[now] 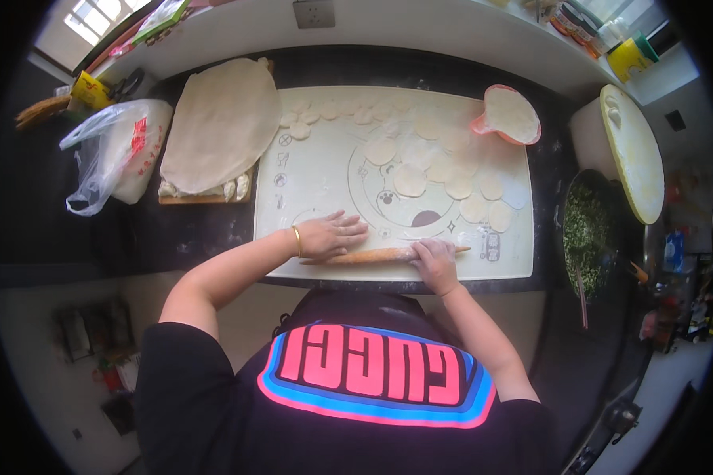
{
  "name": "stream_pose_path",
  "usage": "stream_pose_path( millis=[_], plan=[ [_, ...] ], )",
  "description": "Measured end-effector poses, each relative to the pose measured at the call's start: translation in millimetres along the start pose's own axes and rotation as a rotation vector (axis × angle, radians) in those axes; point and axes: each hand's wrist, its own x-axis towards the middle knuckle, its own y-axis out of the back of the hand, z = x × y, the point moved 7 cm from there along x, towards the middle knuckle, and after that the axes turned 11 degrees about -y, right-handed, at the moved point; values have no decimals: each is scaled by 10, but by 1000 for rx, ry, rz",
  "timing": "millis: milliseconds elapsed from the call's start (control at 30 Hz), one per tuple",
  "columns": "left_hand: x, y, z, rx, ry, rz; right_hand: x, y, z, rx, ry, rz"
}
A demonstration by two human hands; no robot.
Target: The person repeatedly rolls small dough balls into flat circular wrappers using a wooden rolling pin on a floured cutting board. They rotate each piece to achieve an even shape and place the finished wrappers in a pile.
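A wooden rolling pin [380, 255] lies crosswise near the front edge of the pale mat [293, 214]. My left hand [334, 236], with a gold bangle at its wrist, rests flat by the pin's left part, fingers stretched out. On the pin's right part my right hand [434, 263] is closed, its fingers bent over the wood. What lies under my left palm is hidden. Beyond the pin, several thin round dough wrappers [409, 180] are spread over the mat, some overlapping. Small dough pieces [299, 131] sit along its far left edge.
A red bowl of flour [513, 115] stands at the mat's far right. Left, a large pale sheet [222, 119] covers a wooden board [206, 199], beside a plastic bag [127, 150]. Right are a pan of chopped green filling [585, 226] and a pale lidded pot [594, 131].
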Motion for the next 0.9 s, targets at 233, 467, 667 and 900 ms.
stream_pose_path(
  millis=[233, 467, 667, 900],
  plan=[
    [-615, 62, 196, 62, 696, 471, 321, -25, -221, 34, -48, -90],
    [-555, 104, -321, 201, 1031, 594, 879, -392, -133, -197, -165, -197],
    [-564, -141, 79, 11, 852, 387, 358, -346, -253, -280, -207, -477],
    [-525, 140, -517, 123, 1022, 589, 1046, -482, -110, -281, -284, -211]
  ],
)
